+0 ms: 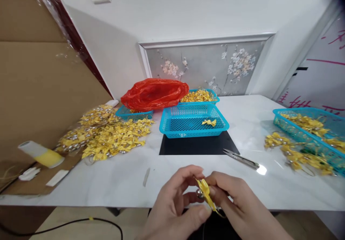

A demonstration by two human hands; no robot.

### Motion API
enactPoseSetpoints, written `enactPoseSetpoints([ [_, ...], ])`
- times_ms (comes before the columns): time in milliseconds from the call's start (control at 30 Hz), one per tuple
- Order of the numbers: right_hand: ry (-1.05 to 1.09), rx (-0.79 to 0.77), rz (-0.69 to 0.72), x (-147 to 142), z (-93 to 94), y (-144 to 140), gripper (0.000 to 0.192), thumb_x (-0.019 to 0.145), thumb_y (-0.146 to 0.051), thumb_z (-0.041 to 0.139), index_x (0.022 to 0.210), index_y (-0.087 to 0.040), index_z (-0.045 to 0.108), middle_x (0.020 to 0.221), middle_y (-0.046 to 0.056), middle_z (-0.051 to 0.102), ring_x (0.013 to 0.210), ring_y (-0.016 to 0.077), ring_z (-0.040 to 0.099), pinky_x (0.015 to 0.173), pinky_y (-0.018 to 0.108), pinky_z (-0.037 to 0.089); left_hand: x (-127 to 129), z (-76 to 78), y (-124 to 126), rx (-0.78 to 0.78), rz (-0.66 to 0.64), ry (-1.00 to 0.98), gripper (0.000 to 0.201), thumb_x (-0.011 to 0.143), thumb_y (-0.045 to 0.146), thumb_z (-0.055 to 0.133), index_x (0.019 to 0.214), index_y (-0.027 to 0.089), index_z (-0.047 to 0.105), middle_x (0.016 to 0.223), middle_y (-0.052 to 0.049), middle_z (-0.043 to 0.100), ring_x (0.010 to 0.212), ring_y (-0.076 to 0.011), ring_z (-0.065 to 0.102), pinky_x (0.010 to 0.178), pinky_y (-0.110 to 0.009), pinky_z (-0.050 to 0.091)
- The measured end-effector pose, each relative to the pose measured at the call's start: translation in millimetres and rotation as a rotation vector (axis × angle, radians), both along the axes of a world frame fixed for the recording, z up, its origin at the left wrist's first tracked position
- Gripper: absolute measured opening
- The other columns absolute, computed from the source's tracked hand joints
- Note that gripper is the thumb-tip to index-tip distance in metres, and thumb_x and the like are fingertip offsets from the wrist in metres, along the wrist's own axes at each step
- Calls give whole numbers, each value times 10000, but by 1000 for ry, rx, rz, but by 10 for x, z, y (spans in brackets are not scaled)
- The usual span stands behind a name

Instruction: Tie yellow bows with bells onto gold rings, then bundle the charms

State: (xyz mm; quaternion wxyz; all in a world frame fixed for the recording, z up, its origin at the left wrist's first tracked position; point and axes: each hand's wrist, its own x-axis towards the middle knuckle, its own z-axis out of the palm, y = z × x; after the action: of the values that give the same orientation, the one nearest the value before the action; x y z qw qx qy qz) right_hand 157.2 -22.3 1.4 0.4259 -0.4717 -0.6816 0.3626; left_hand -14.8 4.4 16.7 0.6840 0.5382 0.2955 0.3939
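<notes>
Both my hands meet at the near edge of the white table. My left hand (175, 200) and my right hand (237, 204) pinch the same small yellow ribbon bow with a silver bell (205, 192) between their fingertips. A blue mesh basket (172, 125) stands just beyond, holding one finished yellow bow (209, 122). Metal thread snips (241, 158) lie on the table to the right of my hands.
A heap of yellow bows (107, 134) lies at the left beside a cardboard box (40, 89). Behind the basket are a red plastic bag (153, 93) and another blue basket of bows (198, 96). A third blue basket (309, 125) with bows stands at the right. A black mat (196, 144) lies under the basket.
</notes>
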Motion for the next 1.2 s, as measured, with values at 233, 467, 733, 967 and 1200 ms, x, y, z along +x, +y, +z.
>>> enactPoseSetpoints([
  [233, -22, -20, -146, -4, -30, 8, 279, 960, -342, 460, 735, -197, 537, 637, -23, 507, 583, 120, 459, 534, 226, 359, 41, 57, -21, 50, 120, 167, 110, 787, 245, 734, 896, 262, 739, 807, 17, 607, 720, -112, 542, 665, -192, 452],
  [467, 775, -336, -1, 21, -7, 61, 208, 929, -433, 568, 921, -225, 564, 702, -31, 469, 584, 87, 419, 501, 174, 368, 1, 29, -14, -103, 92, 229, 201, 736, 250, 769, 927, 227, 711, 705, 32, 617, 658, -102, 520, 619, -192, 440],
  [733, 301, -292, -9, -2, 8, 32, 253, 922, -445, 546, 875, -201, 596, 780, -3, 527, 671, 119, 465, 599, 230, 379, 158, 28, -113, 38, 385, 253, 200, 719, 178, 732, 826, 245, 578, 686, 67, 629, 627, -100, 572, 580, -187, 449],
  [967, 212, -213, -44, -76, 61, 36, 307, 960, -444, 447, 806, -201, 552, 721, -11, 512, 651, 129, 462, 564, 234, 359, 59, 60, -87, -90, 182, 63, 294, 716, 384, 784, 912, 220, 638, 827, -18, 647, 798, -174, 603, 715, -270, 513],
  [1200, 228, -233, -36, -79, 47, 61, 270, 958, -377, 464, 773, -192, 530, 677, -28, 473, 627, 115, 417, 546, 217, 332, 37, 61, 9, -190, 139, 134, 258, 843, 401, 662, 730, 170, 645, 717, -11, 598, 685, -135, 557, 650, -246, 531],
])
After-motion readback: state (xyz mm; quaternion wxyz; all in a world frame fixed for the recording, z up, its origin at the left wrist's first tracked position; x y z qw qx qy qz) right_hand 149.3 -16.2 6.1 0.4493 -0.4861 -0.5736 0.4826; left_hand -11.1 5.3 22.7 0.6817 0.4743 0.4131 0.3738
